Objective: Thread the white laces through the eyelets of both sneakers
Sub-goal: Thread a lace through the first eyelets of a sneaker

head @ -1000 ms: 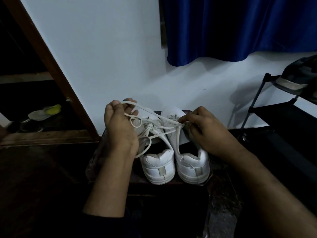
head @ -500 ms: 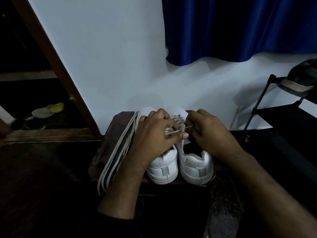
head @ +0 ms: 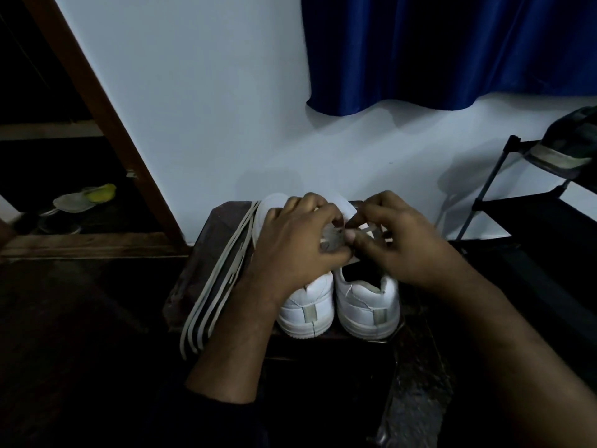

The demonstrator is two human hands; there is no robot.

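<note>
Dark worktop (head: pixel 206 250) against white wall carries both sneakers (head: pixel 368 305), heels toward camera. Left hand (head: pixel 297 250) and right hand (head: pixel 403 250) pinch lace (head: pixel 366 228) over right sneaker's eyelets; spare laces (head: pixel 219 282) lie left.

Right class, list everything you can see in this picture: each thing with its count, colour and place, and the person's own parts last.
sneakers: two, white, side by side on the stool, heels toward the camera
lace: one, white, at the right sneaker's eyelets, between both hands
spare lace: one, white, folded in strands along the stool's left side
stool: one, dark brown, against the wall
curtain: one, blue, upper right
rack: one, black, far right
cap: one, camouflage, on the rack
sandal: one, grey and yellow, far left on the floor
left hand: pinches the lace
right hand: pinches the lace
</note>
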